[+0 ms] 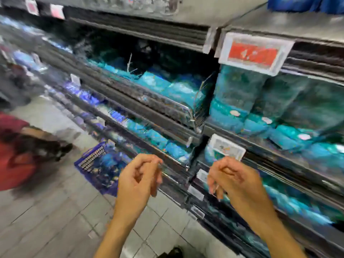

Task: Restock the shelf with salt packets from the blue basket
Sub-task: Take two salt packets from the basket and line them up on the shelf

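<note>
Grey floor tiles [61, 216] run along a supermarket aisle, all of it smeared by motion blur. Nearest, the left hand [138, 180] and right hand [229, 180] hang in the air before the shelving, fingers loosely curled, neither holding anything. Just beyond the left hand, the blue basket [96, 164] sits on the floor against the lowest shelf, blue packets inside it. Further on, teal salt packets [167, 84] lie in rows on the shelves [149, 107], under a red price tag [253, 53]. At far left, someone in red [13, 151] is crouching.
</note>
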The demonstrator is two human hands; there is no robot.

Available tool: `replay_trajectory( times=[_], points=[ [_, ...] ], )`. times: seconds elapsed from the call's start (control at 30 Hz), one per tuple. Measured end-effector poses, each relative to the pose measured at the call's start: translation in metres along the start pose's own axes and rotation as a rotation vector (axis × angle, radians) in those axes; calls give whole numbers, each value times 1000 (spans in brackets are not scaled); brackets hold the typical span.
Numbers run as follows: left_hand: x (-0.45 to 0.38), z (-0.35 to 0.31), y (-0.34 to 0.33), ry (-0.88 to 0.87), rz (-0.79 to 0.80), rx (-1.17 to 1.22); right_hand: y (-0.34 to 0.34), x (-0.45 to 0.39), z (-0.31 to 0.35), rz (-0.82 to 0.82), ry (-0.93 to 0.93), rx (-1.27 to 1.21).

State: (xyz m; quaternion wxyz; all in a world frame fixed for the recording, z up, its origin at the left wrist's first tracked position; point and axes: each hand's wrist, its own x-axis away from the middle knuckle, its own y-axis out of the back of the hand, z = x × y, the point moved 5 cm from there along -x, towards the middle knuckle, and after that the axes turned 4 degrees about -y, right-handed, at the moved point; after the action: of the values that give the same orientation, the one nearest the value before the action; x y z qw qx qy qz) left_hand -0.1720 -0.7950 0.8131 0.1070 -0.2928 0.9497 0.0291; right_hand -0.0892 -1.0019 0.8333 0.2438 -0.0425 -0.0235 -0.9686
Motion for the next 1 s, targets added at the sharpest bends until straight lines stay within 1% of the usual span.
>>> replay_trajectory(
  times=[0.1, 0.23, 0.37, 0.53, 0.67, 0.73, 0.83, 0.93, 1.0],
  points=[
    [47, 44, 36, 168, -146, -16, -9, 17, -57, 22, -161, -9],
    [114, 93, 70, 402, -327, -19, -5, 47, -115, 29, -304, -19],
    [164, 122, 95, 572, -469, -82, -9, 69, -170, 112, -450, 27],
    [201, 136, 105, 650, -555, -139, -27, 80, -208, 262, -470, 184],
    [227, 138, 108, 698, -643, -42, -51, 73, -219, 328, -489, 223],
    [242, 140, 116, 712, -685, -38, -68, 66, -216, 372, -470, 243],
    [264, 147, 136, 739, -783, -64, -102, 50, -210, 446, -452, 249],
    [282, 152, 163, 754, -838, -100, -147, 27, -205, 493, -473, 228],
    [289, 156, 183, 764, -865, -97, -181, 9, -201, 517, -456, 225]
  ],
)
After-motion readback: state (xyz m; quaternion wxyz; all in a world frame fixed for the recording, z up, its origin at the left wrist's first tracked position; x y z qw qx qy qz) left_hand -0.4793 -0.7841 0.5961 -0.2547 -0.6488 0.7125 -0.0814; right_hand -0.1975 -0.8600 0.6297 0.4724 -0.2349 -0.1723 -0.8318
